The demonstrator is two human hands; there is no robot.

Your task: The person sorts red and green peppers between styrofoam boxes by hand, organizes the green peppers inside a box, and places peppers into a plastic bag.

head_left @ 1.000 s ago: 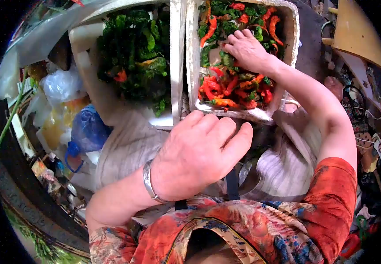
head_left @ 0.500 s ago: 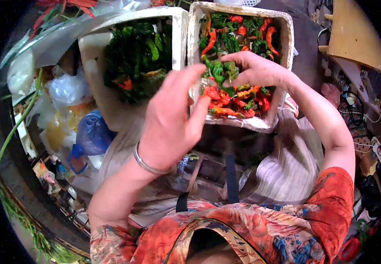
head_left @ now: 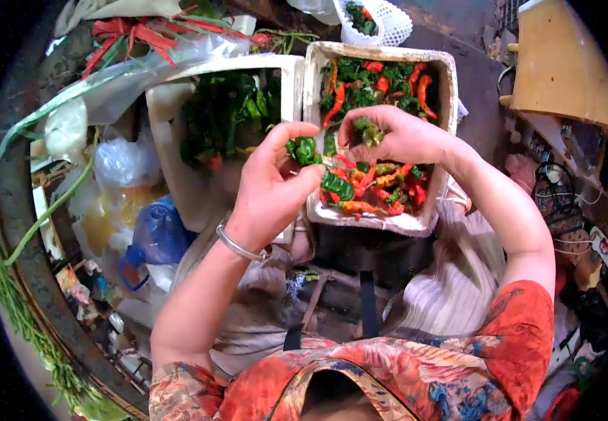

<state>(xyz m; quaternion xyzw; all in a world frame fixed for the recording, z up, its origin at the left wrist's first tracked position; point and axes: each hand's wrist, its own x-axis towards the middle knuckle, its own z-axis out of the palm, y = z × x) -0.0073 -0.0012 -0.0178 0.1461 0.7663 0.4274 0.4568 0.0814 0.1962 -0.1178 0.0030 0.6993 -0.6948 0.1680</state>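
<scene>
Green peppers (head_left: pixel 304 150) sit between the thumb and fingers of my left hand (head_left: pixel 265 189), near the shared edge of two foam boxes. My right hand (head_left: pixel 409 137) is curled around a few yellowish-green peppers (head_left: pixel 368 131) above the right foam box (head_left: pixel 448 91). In that box lie red peppers (head_left: pixel 423 95) mixed with green ones. Another dark green pepper (head_left: pixel 337 184) shows just beside my left thumb; whether the thumb touches it I cannot tell. The left foam box (head_left: pixel 291 95) holds mostly green peppers (head_left: pixel 230 116).
White netting (head_left: pixel 388 24) with peppers lies behind the right box. Plastic bags (head_left: pixel 118 161) and a blue plastic container (head_left: pixel 157 228) are at the left. A wooden stool (head_left: pixel 570 67) stands at the right. Long green stems (head_left: pixel 20 309) line the left edge.
My left hand has closed on green peppers, where its fingers were apart before. My right hand holds fewer green peppers. The view has shifted, so the boxes appear lower.
</scene>
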